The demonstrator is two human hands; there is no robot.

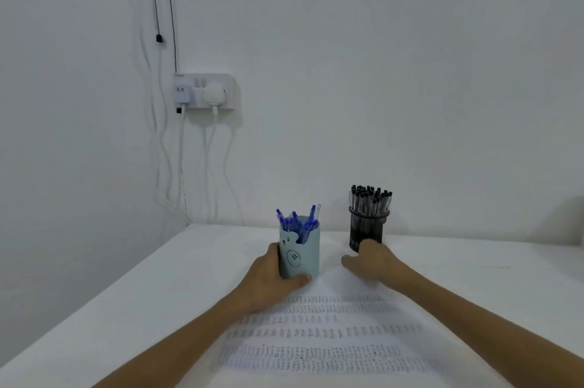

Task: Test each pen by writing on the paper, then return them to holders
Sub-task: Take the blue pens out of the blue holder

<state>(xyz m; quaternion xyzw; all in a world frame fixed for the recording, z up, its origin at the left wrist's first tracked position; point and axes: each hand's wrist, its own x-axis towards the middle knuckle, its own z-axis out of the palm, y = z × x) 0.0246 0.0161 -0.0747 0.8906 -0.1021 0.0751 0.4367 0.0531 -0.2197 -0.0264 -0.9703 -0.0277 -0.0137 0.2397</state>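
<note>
Pens with blue caps and clear barrels [298, 223] stand nearly upright just above the left hand [268, 274]. That hand is wrapped round the lower part of their pale blue plastic holder with a bear face [303, 258], fingers behind its left side and thumb across the front of its base. The right hand [376, 259] lies just to the right, fingers loosely spread and holding nothing. Its fingertips reach the foot of the black mesh holder [368, 226], though blur hides whether they touch. Black-capped pens [369, 198] stand upright straight above it. White paper with rows of writing [331, 340] lies on the white table [126, 308], on the near side of both hands. The free right hand seems better placed to lift a pen straight up.
</note>
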